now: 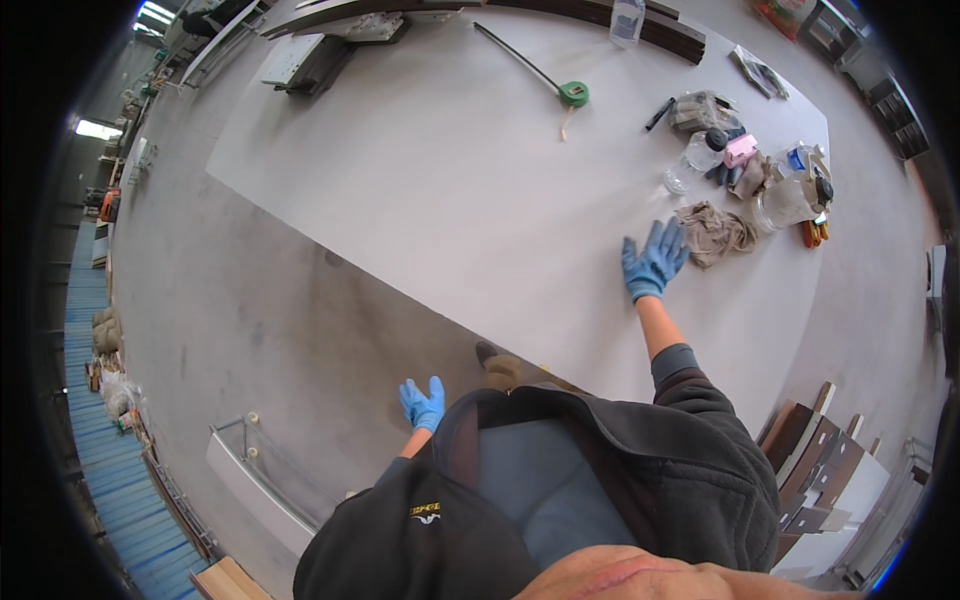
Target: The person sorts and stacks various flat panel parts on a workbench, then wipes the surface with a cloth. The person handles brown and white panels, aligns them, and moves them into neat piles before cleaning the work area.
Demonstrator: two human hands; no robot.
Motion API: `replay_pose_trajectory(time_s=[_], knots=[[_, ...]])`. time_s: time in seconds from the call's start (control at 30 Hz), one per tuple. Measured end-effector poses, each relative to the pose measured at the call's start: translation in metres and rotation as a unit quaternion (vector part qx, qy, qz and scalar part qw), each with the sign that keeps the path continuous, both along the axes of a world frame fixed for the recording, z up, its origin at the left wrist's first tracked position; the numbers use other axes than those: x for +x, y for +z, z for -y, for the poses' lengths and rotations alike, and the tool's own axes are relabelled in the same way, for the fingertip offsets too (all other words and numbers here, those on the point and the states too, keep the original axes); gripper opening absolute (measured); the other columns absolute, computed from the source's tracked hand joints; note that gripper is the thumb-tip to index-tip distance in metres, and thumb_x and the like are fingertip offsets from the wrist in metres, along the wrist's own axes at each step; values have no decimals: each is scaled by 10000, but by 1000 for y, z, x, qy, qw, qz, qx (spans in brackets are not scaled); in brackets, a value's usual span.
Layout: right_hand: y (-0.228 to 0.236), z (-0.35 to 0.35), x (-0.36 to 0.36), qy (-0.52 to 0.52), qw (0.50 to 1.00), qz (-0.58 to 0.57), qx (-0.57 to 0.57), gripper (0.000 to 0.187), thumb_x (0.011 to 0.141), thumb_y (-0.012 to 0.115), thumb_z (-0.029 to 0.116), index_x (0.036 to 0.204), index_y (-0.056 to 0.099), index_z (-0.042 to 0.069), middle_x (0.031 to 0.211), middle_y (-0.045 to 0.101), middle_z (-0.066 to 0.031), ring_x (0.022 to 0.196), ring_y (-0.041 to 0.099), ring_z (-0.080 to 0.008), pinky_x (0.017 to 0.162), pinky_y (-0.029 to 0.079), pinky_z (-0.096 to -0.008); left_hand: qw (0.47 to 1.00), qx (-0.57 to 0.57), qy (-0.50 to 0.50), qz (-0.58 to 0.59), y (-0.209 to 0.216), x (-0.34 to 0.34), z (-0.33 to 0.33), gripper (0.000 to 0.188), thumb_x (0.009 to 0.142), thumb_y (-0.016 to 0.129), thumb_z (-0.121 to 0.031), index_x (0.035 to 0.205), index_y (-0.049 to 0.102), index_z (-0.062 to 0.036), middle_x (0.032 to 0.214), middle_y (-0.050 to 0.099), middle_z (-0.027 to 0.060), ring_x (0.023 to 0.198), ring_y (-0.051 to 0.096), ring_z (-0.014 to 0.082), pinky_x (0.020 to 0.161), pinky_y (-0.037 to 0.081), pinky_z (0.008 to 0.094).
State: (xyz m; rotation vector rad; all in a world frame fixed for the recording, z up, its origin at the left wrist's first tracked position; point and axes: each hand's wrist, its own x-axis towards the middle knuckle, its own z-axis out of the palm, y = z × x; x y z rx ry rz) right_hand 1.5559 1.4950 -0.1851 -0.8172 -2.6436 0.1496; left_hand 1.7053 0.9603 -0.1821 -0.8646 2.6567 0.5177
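Note:
A blue glove covers my right hand, which is over the white tabletop with its fingers spread. Its fingertips come up to the edge of a crumpled grey-brown rag; whether they touch it I cannot tell. My left hand, gloved in blue too, hangs beside my body over the floor. Its thumb and fingers are apart and nothing is in it. Beyond the rag lie a clear plastic bottle with a black cap and a pink item. A large clear jar rests to the right.
A green tape measure lies at the far middle beside a thin dark rod. Metal parts sit at the far left, dark bars along the far edge. Board pieces lean at right; a metal-framed cart stands lower left.

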Motion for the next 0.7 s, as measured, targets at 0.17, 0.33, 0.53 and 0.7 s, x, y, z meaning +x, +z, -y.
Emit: replay_pose_trajectory(time_s=[0.17,0.33,0.53,0.7], knots=[[4,117,-8,123,991,20,-41,746,915,681,509,1502,538,71,1726,333,-188,1624,226,-394,1293,153,-617,997,-13,-66,-48,-2,-56,68,1005,930,658,-657,1638,354,-11,1722,268,274,1606,238,423,1287,240,539],[20,149,-58,146,987,22,-68,667,883,750,378,1449,575,71,1663,433,-186,1562,358,-388,1253,279,-581,955,-59,-233,-173,4,-179,91,1025,893,717,-614,1640,349,-16,1724,264,274,1601,231,453,1285,230,559],[40,106,-158,163,986,-23,-28,700,828,777,321,1453,557,95,1630,466,-214,1499,443,-402,1207,358,-555,946,-8,-297,-129,16,-330,37,1205,823,739,-710,1700,203,-80,1762,145,262,1633,86,459,1305,115,586],[34,57,-278,148,989,-12,1,763,836,774,360,1514,520,121,1650,440,-211,1501,437,-417,1208,354,-568,960,-32,-272,53,12,-361,9,1405,763,676,-863,1725,-30,-122,1782,-61,250,1631,-116,481,1291,-37,631]])
